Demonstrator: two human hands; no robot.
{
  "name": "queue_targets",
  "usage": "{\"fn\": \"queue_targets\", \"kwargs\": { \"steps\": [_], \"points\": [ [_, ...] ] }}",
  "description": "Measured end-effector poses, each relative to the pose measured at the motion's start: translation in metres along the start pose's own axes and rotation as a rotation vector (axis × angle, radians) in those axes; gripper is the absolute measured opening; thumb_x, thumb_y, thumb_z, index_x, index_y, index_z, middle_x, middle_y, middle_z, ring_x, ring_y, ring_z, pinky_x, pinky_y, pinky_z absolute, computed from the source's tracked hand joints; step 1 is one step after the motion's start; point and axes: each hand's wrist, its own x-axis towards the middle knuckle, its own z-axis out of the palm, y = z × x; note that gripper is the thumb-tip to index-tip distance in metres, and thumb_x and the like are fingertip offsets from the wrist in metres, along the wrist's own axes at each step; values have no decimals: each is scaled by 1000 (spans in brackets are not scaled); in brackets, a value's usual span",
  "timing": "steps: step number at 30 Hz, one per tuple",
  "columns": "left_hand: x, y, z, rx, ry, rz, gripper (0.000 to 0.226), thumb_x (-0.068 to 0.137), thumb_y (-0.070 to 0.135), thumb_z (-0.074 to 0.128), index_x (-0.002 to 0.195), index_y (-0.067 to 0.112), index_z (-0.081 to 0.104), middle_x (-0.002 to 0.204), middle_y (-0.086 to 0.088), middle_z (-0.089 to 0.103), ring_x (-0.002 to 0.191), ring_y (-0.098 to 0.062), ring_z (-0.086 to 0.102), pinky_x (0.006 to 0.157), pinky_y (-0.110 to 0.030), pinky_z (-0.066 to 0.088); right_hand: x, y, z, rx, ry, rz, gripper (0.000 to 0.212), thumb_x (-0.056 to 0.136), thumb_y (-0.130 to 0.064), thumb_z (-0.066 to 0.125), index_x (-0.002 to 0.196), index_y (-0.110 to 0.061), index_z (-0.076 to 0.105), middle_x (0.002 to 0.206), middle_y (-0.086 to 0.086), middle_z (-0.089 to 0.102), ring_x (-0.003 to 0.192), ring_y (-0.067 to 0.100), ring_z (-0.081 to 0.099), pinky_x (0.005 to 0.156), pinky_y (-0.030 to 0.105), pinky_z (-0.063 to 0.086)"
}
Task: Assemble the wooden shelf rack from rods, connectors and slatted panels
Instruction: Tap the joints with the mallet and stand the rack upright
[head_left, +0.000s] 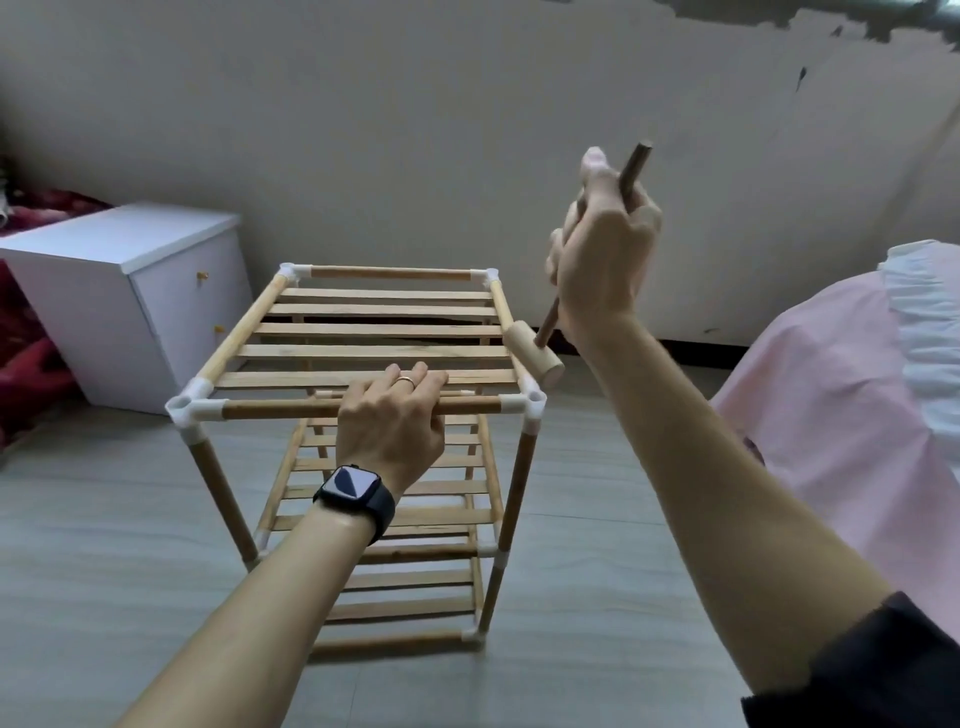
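A white cabinet (119, 291) stands at the left. Beside it the wooden shelf rack (363, 332) stands upright on the floor (104, 545), slatted panels fitted. The left grip (389, 415), smartwatch (353, 486) on its wrist, curls round the front top rod (270, 409). The right grip (597, 249) clasps a wooden mallet (535, 356) by its handle, head just above the front right connector (535, 402). Pink bedding (831, 389) lies at the right.
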Motion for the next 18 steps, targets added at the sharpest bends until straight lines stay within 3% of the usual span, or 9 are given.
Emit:
{"fn": "queue_targets", "kwargs": {
  "steps": [4,6,8,10,11,13,15,16,18],
  "points": [
    [2,4,-11,6,-215,-68,47,89,32,61,136,25,62,136,-4,64,129,-30,57,101,-48,45,-30,15,-8,-29,-136,36,48,102,-22,52,58,-20,32,47,-5,27,38,12,23,40,28,22],
    [7,5,-22,-4,-400,-103,60,88,50,48,146,34,48,152,3,48,142,-21,41,112,-44,32,-35,8,-15,73,-64,81,51,106,-19,50,58,-19,33,47,-3,27,39,12,24,40,26,22],
    [16,5,-35,-201,-545,-147,67,80,59,35,144,40,47,159,7,36,148,-18,24,117,-46,18,-37,-2,-22,239,60,146,54,108,-28,47,56,-22,35,48,-5,28,39,13,25,41,27,24],
    [26,10,-48,-573,-652,-202,59,78,57,29,126,43,60,158,9,36,149,-17,17,119,-52,9,-45,-6,-28,438,135,229,54,109,-36,43,56,-24,35,51,-6,30,42,11,28,44,24,28],
    [28,15,-52,-731,-661,-225,54,81,58,28,118,40,64,154,6,43,148,-19,23,118,-55,14,-49,-6,-30,482,151,257,52,109,-38,43,59,-23,36,54,-5,35,46,11,34,48,23,33],
    [29,24,-59,-976,-594,-304,49,95,59,37,113,25,66,131,-5,63,127,-23,52,108,-52,38,-56,-5,-38,335,155,258,47,108,-38,44,64,-21,45,62,-5,49,60,12,50,62,25,43],
    [30,26,-62,-1133,-478,-401,34,103,44,47,118,16,59,107,-3,71,101,-11,66,89,-29,51,-61,-2,-59,46,75,271,38,105,-35,51,71,-21,59,69,-8,59,73,11,58,70,27,48],
    [31,24,-63,-1133,-420,-413,33,103,39,49,123,15,56,103,0,72,96,-5,66,82,-21,49,-63,1,-74,-40,1,306,29,103,-34,57,78,-20,65,73,-8,61,72,10,59,66,26,49],
    [36,19,-62,-1095,-364,-380,39,101,39,52,131,15,53,103,2,71,100,-7,65,86,-25,50,-69,5,-108,-51,-164,418,19,97,-32,67,92,-15,71,73,-3,59,59,8,55,51,21,45]
  ]
}}
